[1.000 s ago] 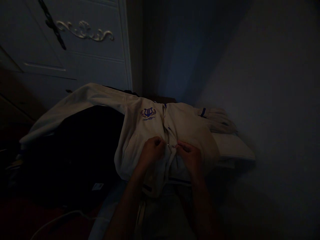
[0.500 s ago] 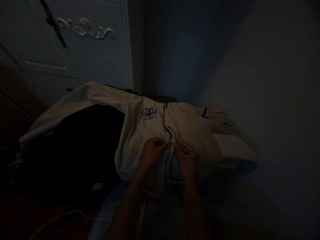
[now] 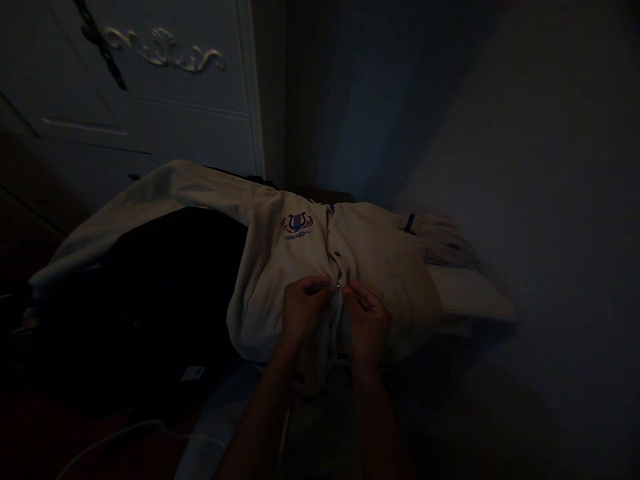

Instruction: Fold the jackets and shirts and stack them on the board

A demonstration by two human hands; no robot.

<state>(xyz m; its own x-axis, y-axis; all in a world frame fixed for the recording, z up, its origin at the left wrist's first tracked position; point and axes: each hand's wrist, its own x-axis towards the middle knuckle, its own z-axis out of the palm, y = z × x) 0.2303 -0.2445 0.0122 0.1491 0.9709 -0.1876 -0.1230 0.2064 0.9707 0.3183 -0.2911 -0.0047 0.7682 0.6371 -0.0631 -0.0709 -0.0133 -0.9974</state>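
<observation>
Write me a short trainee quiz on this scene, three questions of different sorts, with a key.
1. True or false: the left hand and the right hand are both touching the pale jacket.

2. Which colour is mainly used in the embroidered emblem?
A. Red
B. Blue
C. Green

3. Fill the gap: the embroidered emblem lies nearer the ____ hand.

Key:
1. True; the fingers of both are close together at the jacket's front opening.
2. B; it reads as blue even in the dim light.
3. Left.
</observation>
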